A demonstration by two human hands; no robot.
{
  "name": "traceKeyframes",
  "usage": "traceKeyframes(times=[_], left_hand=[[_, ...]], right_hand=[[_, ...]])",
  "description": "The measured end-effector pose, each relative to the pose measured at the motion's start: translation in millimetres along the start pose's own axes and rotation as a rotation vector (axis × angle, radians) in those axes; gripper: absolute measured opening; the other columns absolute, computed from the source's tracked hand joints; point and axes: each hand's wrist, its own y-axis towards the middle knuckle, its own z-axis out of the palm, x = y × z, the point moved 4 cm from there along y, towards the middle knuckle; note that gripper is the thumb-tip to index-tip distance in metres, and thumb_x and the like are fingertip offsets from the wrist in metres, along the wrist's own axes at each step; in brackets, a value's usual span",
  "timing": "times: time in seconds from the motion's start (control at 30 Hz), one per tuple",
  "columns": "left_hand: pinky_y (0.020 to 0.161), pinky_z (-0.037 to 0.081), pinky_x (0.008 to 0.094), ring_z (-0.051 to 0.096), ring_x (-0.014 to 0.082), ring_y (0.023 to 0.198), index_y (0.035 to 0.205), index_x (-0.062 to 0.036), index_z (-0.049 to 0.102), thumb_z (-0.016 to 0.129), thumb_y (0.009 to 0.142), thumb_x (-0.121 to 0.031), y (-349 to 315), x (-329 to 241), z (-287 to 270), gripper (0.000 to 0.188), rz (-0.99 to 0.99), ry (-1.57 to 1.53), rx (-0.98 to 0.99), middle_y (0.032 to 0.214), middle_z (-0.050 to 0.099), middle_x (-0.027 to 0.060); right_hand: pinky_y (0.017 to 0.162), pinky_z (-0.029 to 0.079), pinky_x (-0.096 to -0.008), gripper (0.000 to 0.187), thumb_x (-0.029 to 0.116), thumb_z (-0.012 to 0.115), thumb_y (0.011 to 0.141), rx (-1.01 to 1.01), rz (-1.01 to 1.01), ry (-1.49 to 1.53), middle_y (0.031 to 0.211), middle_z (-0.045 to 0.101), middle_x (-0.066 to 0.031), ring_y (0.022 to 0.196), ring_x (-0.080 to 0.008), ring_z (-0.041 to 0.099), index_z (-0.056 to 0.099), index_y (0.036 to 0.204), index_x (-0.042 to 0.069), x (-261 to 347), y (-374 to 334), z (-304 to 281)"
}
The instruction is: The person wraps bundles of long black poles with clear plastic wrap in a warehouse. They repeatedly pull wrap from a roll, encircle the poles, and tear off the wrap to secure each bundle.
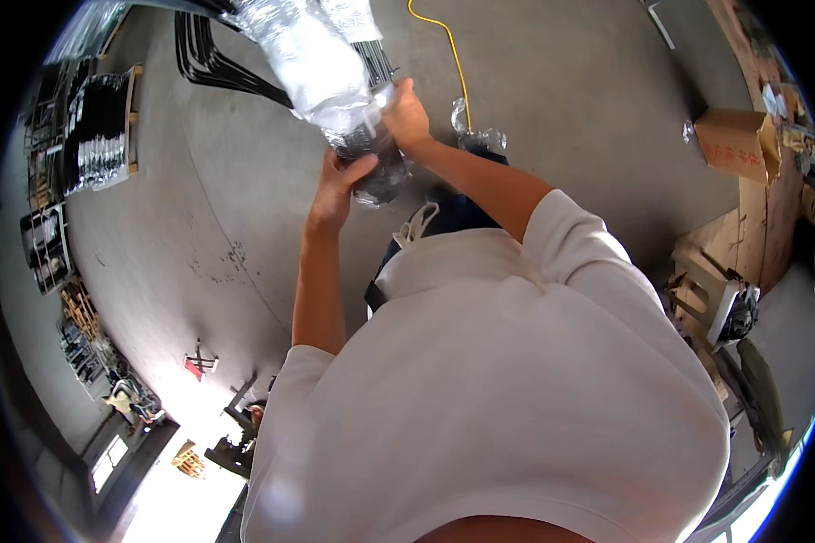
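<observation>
A long bundle wrapped in shiny clear and whitish plastic film (303,63) runs from the top of the view down toward me. Its near end is a dark, rounded part under film (380,172). My left hand (337,185) grips that end from the left, its thumb lying across the film. Higher up on the right side, my right hand (406,118) is closed against the film; its fingertips are partly hidden. Black bent metal tubes (222,71) stick out to the left of the bundle. Thin dark rods (374,61) show beside its right edge.
A yellow cord (453,54) crosses the concrete floor toward crumpled clear film (480,138) by my legs. Pallets with film-wrapped black goods (100,131) stand at the left. At the right are an open cardboard box (738,145) and a beige plastic stool (704,285).
</observation>
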Motion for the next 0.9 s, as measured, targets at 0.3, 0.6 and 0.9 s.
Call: traceKeyframes(times=[0.3, 0.6, 0.9], left_hand=[[0.083, 0.043, 0.033, 0.054, 0.0212, 0.094, 0.113, -0.0021, 0.044, 0.065, 0.062, 0.0, 21.4, 11.4, -10.6, 0.055, -0.079, 0.002, -0.035, 0.104, 0.055, 0.0088], [0.094, 0.037, 0.0393, 0.045, 0.0262, 0.109, 0.127, -0.0018, 0.031, 0.068, 0.06, -0.034, 40.9, 35.7, -13.6, 0.083, -0.123, -0.067, 0.217, 0.119, 0.045, 0.0121], [0.083, 0.042, 0.0341, 0.054, 0.025, 0.095, 0.113, 0.0059, 0.044, 0.065, 0.052, -0.05, 54.1, 69.3, 10.5, 0.085, -0.131, -0.297, 0.29, 0.106, 0.053, 0.0143]], right_hand=[[0.081, 0.043, -0.0344, 0.087, 0.039, 0.076, 0.048, 0.384, 0.136, 0.018, 0.098, 0.054, -0.024, 0.093, -0.0316, 0.055, 0.036, 0.11, -0.005, -24.9, 1.4, -87.0], [0.083, 0.039, -0.0369, 0.067, 0.038, 0.062, 0.064, 1.037, 0.478, 0.922, 0.109, 0.052, -0.0168, 0.096, -0.0269, 0.051, 0.043, 0.118, 0.003, -61.7, -16.3, -99.1], [0.084, 0.041, -0.0358, 0.07, 0.048, 0.052, 0.069, 1.341, 0.469, 1.382, 0.115, 0.048, -0.0252, 0.1, -0.0292, 0.051, 0.044, 0.12, 0.002, -29.2, -35.8, -112.6]])
